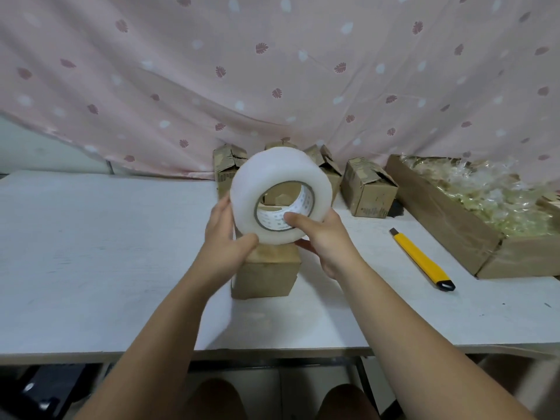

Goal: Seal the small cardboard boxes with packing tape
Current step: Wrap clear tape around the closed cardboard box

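Above the middle of the white worktop, both hands hold a large roll of clear packing tape tilted up so its open cardboard core faces the camera. The left hand is curled against the roll's left side, thumb pressed on the lower outer face. The right hand grips from the right, its thumb hooked into the core and the remaining fingers wrapped beneath the roll. Directly below the roll, a small closed brown cardboard box stands on the worktop, its top partly hidden by the hands; whether the roll touches it cannot be told.

Along the back edge, against a pink curtain with leaf print, stands a row of small brown cardboard boxes with loose, unsealed flaps; 1 of them is in full view to the right of the roll, and the others are partly hidden behind it. To the right lies a yellow utility knife with a black end, flat on the worktop, well apart from the hands. Beyond it sits a wide, shallow brown cardboard tray filled with crinkled clear wrappers.
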A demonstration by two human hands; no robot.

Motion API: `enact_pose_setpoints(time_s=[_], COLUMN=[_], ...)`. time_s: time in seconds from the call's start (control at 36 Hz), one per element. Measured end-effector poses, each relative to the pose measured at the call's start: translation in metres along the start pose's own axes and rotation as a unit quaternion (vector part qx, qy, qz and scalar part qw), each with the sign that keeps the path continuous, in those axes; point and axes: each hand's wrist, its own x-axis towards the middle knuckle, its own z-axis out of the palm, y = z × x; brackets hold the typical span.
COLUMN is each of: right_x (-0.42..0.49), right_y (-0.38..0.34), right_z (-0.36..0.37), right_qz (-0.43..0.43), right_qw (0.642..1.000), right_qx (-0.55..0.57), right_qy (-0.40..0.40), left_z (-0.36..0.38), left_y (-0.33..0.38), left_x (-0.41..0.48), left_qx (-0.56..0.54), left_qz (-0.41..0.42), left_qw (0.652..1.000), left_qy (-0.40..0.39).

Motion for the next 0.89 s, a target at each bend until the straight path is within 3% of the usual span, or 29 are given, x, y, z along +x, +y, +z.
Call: enact_pose_setpoints(time_s=[0.11,0.28,0.42,0.61,0.75,0.89], right_x=[0.002,0.005,0.009,-0.001,-0.008,-0.007], right_y=[0.002,-0.007,-0.013,0.019,0.038,0.04], right_z=[0.008,0.01,-0.016,-0.06,-0.06,-0.06], right_qz=[-0.018,-0.009,0.003,0.029,0.007,-0.018], right_qw=[0.999,0.998,0.992,0.969,0.96,0.96], right_qx=[-0.042,-0.043,0.003,-0.12,-0.162,-0.187], right_qy=[0.019,0.035,0.125,0.213,0.229,0.209], left_z=[-0.004,-0.009,-0.009,-0.007,-0.006,0.002], left_y=[-0.02,-0.025,-0.025,-0.024,-0.02,-0.006], left_x=[0.01,0.011,0.009,0.01,0.008,0.012], left_qx=[0.016,0.083,0.16,0.169,0.196,0.344], left_qz=[-0.012,-0.003,-0.013,-0.033,-0.037,-0.03], left_qw=[0.999,0.996,0.986,0.984,0.979,0.937], left_qy=[-0.05,-0.034,-0.036,-0.036,-0.041,-0.049])
